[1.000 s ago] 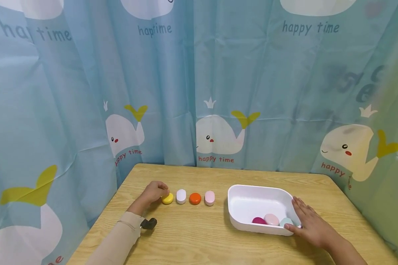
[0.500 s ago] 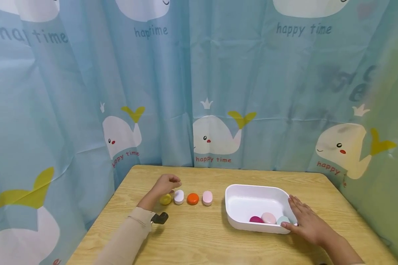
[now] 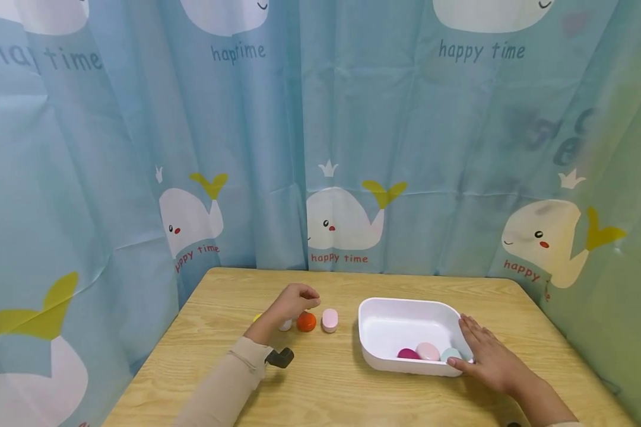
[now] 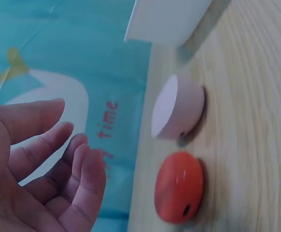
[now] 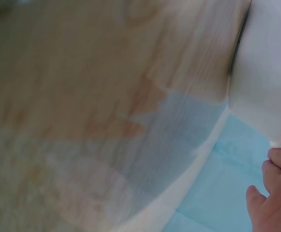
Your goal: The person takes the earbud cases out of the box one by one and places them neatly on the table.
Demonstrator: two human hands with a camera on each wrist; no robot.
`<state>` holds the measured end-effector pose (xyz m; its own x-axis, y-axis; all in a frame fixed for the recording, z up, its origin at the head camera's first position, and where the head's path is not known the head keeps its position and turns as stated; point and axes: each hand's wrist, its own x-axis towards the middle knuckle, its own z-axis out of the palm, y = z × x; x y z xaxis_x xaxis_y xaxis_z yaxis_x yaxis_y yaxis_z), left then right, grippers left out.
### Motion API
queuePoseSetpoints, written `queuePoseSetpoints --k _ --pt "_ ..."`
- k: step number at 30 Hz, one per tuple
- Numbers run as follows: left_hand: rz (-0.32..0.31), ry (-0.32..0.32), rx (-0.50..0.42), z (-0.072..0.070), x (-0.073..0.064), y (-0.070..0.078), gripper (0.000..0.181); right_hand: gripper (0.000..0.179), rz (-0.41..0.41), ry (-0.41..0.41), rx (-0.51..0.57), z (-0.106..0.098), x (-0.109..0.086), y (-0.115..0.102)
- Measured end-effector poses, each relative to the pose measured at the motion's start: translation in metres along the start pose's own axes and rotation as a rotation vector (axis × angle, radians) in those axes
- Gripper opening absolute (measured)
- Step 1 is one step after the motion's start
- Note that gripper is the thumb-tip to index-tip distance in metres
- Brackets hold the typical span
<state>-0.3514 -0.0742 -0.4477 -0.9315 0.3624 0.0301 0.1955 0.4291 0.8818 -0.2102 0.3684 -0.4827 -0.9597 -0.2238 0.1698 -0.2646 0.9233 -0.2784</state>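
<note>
My left hand (image 3: 295,301) hovers over a row of small rounded pieces on the table, nearest a glossy orange one (image 3: 306,322). In the left wrist view its thumb and fingers are loosely bent, apart, with nothing between them. Right of the orange piece stands a pale pink oval one (image 3: 329,321). A white piece (image 3: 285,325) and a yellow one (image 3: 257,317) are partly covered by the left hand and wrist. My right hand (image 3: 494,356) rests on the right end of a white box (image 3: 384,362), fingers extended along its rim, thumb at the front corner.
Inside the box, along its front wall, lie a magenta piece (image 3: 408,354), a light pink one (image 3: 428,351) and a pale mint one (image 3: 451,354). The wooden table (image 3: 320,397) ends at a blue whale-print curtain (image 3: 267,225) behind.
My left hand has moved right along the row, from the yellow piece past the white one to above the orange one. The right hand stays on the box. The view has shifted slightly.
</note>
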Motion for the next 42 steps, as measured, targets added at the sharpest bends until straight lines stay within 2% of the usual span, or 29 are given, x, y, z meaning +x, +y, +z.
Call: queuePoseSetpoints --k 7,12,18,24,31,37,42 --pt "-0.002 -0.052 -0.037 0.017 0.002 0.013 0.022 0.095 -0.008 0.01 -0.011 0.0 0.0 0.001" --pt "0.013 -0.081 -0.021 0.021 0.004 0.024 0.019 0.094 -0.022 0.013 -0.008 0.001 -0.001 0.0" --pt "0.076 -0.14 -0.013 0.028 0.007 0.037 0.021 0.093 -0.031 0.021 -0.017 0.0 -0.002 0.001" --pt "0.136 -0.21 -0.007 0.046 0.012 0.048 0.022 0.093 -0.029 0.016 -0.035 -0.003 -0.002 0.002" --pt "0.123 -0.25 -0.008 0.068 0.014 0.053 0.027 0.092 -0.048 0.007 -0.088 -0.006 -0.001 0.0" --pt "0.118 -0.281 -0.017 0.083 0.017 0.05 0.021 0.093 -0.059 -0.016 -0.15 -0.01 0.001 -0.003" --pt "0.107 -0.297 0.002 0.094 0.017 0.058 0.013 0.094 -0.053 -0.026 -0.158 -0.012 0.0 -0.004"
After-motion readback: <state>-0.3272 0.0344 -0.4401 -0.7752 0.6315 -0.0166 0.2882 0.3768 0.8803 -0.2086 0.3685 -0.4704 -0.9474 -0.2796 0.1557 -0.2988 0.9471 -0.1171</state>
